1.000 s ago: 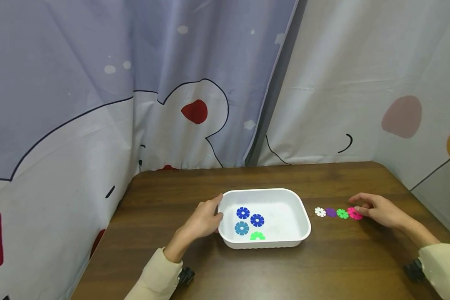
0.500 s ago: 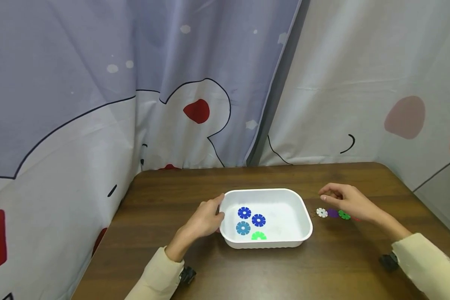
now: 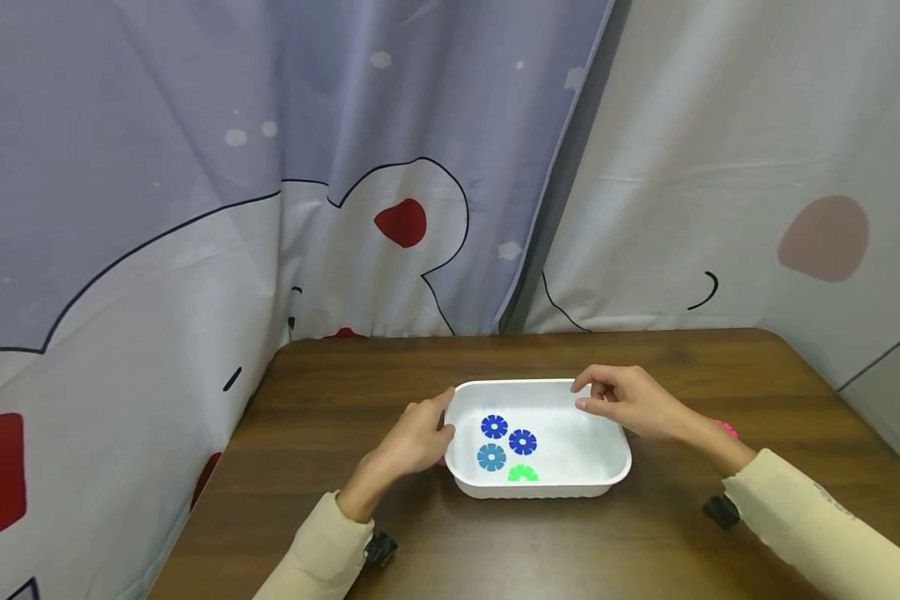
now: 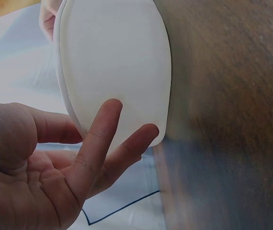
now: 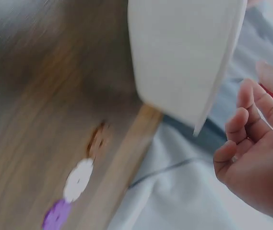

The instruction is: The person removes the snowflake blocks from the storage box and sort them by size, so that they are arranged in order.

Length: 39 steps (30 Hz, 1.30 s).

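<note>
My left hand (image 3: 412, 437) grips the left end of a white tray (image 3: 540, 492), its thumb and forefinger over the rim. In the left wrist view, two fingers of this hand (image 4: 74, 167) lie against the outer wall (image 4: 122, 57). Above the tray's back right corner hovers my right hand (image 3: 633, 404), thumb and forefinger apart, holding nothing visible. Inside the tray lie two dark blue discs (image 3: 494, 427) (image 3: 522, 442), a light blue disc (image 3: 491, 457) and a green disc (image 3: 522, 473), partly hidden by the front wall.
Right of the tray, the right wrist view shows a brown disc (image 5: 98, 140), a white disc (image 5: 78, 180) and a purple disc (image 5: 56, 215) in a row on the wooden table (image 3: 570, 550). A pink disc (image 3: 726, 427) shows behind the right forearm. Curtains (image 3: 397, 100) hang behind.
My right hand has moved left, from the pink disc at the end of the row, past the other discs, to above the tray. My left hand stays at the tray's left end.
</note>
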Each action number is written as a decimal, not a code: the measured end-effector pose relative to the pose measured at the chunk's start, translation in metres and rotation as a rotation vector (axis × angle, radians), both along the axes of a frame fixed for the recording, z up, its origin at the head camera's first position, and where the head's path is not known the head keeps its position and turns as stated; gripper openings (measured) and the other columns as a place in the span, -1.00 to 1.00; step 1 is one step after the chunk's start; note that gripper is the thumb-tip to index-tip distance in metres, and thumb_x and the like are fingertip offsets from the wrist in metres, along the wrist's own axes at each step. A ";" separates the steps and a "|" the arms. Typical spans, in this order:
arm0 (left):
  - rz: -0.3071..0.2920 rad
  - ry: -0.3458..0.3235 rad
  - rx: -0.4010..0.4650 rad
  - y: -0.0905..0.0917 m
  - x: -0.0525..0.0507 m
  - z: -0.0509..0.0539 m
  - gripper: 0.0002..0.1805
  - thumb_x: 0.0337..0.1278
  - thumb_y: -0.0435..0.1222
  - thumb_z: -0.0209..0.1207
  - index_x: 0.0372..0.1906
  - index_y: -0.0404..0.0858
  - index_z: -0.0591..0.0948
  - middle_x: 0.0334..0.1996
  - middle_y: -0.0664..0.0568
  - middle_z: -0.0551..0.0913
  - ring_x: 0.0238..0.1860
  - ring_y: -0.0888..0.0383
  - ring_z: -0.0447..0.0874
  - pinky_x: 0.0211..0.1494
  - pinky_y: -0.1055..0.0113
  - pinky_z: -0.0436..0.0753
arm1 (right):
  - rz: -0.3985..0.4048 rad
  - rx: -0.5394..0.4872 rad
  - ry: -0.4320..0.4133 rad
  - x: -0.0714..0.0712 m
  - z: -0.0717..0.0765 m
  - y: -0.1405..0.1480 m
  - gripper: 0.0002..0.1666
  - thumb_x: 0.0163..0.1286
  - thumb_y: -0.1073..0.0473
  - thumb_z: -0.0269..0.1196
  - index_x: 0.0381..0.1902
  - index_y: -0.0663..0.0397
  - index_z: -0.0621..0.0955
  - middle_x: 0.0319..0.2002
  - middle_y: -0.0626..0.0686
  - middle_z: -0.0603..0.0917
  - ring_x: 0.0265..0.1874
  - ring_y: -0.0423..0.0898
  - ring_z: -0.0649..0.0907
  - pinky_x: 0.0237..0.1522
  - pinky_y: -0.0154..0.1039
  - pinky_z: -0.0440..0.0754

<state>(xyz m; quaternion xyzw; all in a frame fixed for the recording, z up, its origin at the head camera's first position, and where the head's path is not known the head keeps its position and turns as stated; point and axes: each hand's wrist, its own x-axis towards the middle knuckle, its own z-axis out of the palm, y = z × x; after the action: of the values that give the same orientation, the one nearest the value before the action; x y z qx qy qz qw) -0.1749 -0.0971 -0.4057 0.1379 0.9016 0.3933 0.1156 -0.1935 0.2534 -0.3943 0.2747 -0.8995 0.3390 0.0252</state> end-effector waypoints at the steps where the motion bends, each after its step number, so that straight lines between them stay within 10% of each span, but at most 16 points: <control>1: 0.002 -0.001 0.000 0.000 0.000 0.000 -0.32 0.51 -0.43 0.11 0.62 -0.43 0.23 0.35 -0.40 0.56 -0.53 0.13 0.70 -0.50 0.35 0.68 | 0.024 0.012 0.005 -0.001 -0.001 -0.006 -0.83 0.39 0.18 0.47 -0.09 0.00 0.75 -0.46 -0.19 0.56 -0.52 -0.30 0.47 -0.47 -0.38 0.45; 15: -0.015 0.050 0.031 -0.003 0.000 -0.006 -0.33 0.47 -0.47 0.09 0.60 -0.49 0.24 0.38 -0.44 0.52 -0.55 0.18 0.70 -0.55 0.33 0.69 | 0.315 0.210 0.005 -0.001 -0.033 -0.072 -0.69 0.18 0.11 0.62 -0.12 -0.05 0.80 -0.45 -0.21 0.59 -0.38 -0.28 0.52 -0.26 -0.37 0.50; 39: 0.000 0.028 0.000 -0.001 0.000 -0.003 -0.33 0.50 -0.44 0.09 0.61 -0.44 0.25 0.41 -0.40 0.51 -0.59 0.19 0.66 -0.57 0.38 0.65 | 0.314 0.376 0.017 0.004 -0.042 -0.088 -0.65 0.07 0.08 0.65 -0.37 -0.16 0.63 -0.42 -0.24 0.52 -0.40 -0.39 0.46 -0.24 -0.29 0.42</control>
<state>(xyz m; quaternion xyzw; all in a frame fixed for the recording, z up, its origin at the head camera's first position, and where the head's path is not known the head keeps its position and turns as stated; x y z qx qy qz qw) -0.1748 -0.0979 -0.4091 0.1436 0.9032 0.3913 0.1029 -0.1897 0.1654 -0.4362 0.4139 -0.8927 0.1630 -0.0720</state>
